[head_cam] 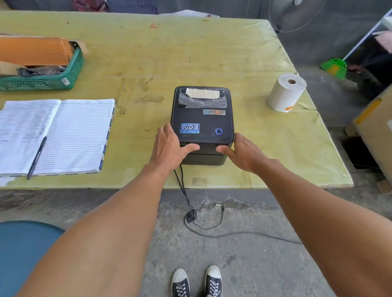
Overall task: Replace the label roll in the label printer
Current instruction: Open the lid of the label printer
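A black label printer [202,116] stands near the front edge of the yellow-green table [155,60], lid closed, a blue ring light lit on top. My left hand [170,147] rests on its front left corner, thumb across the front face. My right hand [242,153] touches the front right corner, thumb against the front. Neither hand lifts anything. A white label roll [285,92] stands upright on the table to the right, apart from both hands.
An open lined notebook [55,134] with a black pen [36,158] lies at the left. A green basket [41,76] with cardboard sits at the back left. The printer's cable [188,207] hangs to the floor. A fan [296,7] stands behind the table.
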The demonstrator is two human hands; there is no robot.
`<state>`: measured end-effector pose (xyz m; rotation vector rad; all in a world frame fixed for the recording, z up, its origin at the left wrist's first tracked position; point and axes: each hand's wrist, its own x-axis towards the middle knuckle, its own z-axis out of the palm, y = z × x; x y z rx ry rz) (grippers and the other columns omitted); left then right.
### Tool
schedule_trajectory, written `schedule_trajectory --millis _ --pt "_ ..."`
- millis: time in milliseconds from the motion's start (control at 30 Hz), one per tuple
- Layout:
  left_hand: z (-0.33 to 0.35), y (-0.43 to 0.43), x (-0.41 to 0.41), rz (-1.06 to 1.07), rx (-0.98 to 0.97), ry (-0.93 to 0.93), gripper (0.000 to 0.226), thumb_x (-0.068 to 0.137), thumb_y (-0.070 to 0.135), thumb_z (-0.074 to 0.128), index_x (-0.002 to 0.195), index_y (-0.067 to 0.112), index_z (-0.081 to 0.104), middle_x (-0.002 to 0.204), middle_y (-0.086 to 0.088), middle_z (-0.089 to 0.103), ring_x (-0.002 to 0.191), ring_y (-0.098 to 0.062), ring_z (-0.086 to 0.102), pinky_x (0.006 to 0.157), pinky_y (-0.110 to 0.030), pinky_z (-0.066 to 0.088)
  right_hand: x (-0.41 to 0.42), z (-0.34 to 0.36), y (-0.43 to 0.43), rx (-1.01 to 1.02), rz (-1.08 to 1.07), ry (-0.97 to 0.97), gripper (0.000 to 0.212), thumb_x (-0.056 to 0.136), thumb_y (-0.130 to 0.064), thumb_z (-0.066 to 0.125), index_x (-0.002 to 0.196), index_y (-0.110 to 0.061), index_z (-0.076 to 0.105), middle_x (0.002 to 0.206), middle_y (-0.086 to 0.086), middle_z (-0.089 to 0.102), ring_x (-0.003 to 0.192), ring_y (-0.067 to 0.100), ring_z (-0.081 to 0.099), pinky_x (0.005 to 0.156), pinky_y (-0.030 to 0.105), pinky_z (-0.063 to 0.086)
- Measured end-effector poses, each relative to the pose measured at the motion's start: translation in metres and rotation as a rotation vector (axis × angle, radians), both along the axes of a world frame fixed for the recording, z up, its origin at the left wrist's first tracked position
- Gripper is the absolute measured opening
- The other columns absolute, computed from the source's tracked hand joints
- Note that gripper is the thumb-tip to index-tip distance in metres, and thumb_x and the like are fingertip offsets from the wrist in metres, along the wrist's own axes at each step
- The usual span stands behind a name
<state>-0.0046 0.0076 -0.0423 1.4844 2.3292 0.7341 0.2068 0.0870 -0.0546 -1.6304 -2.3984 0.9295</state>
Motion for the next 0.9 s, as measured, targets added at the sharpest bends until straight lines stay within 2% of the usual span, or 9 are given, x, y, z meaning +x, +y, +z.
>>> schedule_trajectory --millis 200,333,500,600,700,800,900 --pt "-0.0007 -0.0014 -0.0013 0.017 -0.004 -0.034 0.106 0.066 0.062 0.077 0.140 0.001 0.035 0.134 -0.016 0.047 0.124 -0.030 0.046 0.101 -0.037 0.039 -0.0035 0.0003 -0.0022 -0.028 0.029 0.025 0.068 0.094 -0.060 0.050 0.143 -0.014 0.039 0.141 0.010 0.052 0.128 0.030 0.049 0.098 0.039 0.041" --pt "0.0002 -0.0012 -0.0006 0.027 0.001 -0.041 0.105 0.066 0.062 0.077 0.140 0.001 0.035 0.135 -0.015 0.047 0.124 -0.029 0.046 0.101 -0.035 0.038 -0.0061 -0.0001 -0.0050 -0.028 0.022 0.048 0.065 0.094 -0.059 0.050 0.141 -0.014 0.042 0.139 0.010 0.054 0.126 0.032 0.050 0.089 0.035 0.040" --pt "0.0009 -0.0019 -0.0003 0.029 0.005 -0.052 0.104 0.066 0.062 0.078 0.140 0.001 0.035 0.134 -0.015 0.048 0.123 -0.029 0.046 0.100 -0.035 0.039 -0.0045 -0.0029 -0.0028 -0.051 -0.013 0.042 0.073 0.092 -0.064 0.050 0.138 -0.007 0.041 0.138 0.011 0.053 0.124 0.031 0.052 0.085 0.033 0.037" --pt "0.0010 -0.0022 -0.0002 0.026 0.003 -0.057 0.104 0.066 0.062 0.078 0.139 0.000 0.035 0.134 -0.016 0.048 0.123 -0.029 0.047 0.099 -0.035 0.039 -0.0044 -0.0034 -0.0022 -0.072 -0.006 0.030 0.080 0.091 -0.067 0.047 0.142 -0.007 0.037 0.140 0.012 0.049 0.127 0.030 0.049 0.094 0.037 0.042" --pt "0.0012 -0.0022 -0.0004 0.027 0.008 -0.055 0.103 0.067 0.062 0.077 0.139 0.000 0.036 0.133 -0.016 0.048 0.122 -0.030 0.047 0.100 -0.035 0.039 -0.0046 -0.0018 -0.0022 -0.070 0.028 0.020 0.079 0.091 -0.068 0.043 0.146 -0.011 0.036 0.140 0.010 0.047 0.129 0.029 0.046 0.105 0.045 0.042" --pt "0.0014 -0.0013 -0.0008 0.026 0.016 -0.050 0.105 0.067 0.063 0.076 0.140 -0.001 0.034 0.135 -0.017 0.047 0.124 -0.030 0.045 0.101 -0.035 0.038 -0.0044 -0.0004 -0.0033 -0.045 0.023 0.013 0.079 0.091 -0.069 0.042 0.145 -0.011 0.036 0.138 0.010 0.047 0.127 0.030 0.048 0.103 0.046 0.043" --pt "0.0034 -0.0018 -0.0019 0.022 0.029 -0.035 0.106 0.067 0.064 0.075 0.140 -0.001 0.034 0.136 -0.017 0.048 0.125 -0.030 0.045 0.102 -0.036 0.038 -0.0034 0.0046 -0.0046 -0.023 0.016 -0.013 0.081 0.090 -0.073 0.039 0.141 -0.010 0.038 0.135 0.011 0.050 0.120 0.030 0.052 0.094 0.043 0.045"
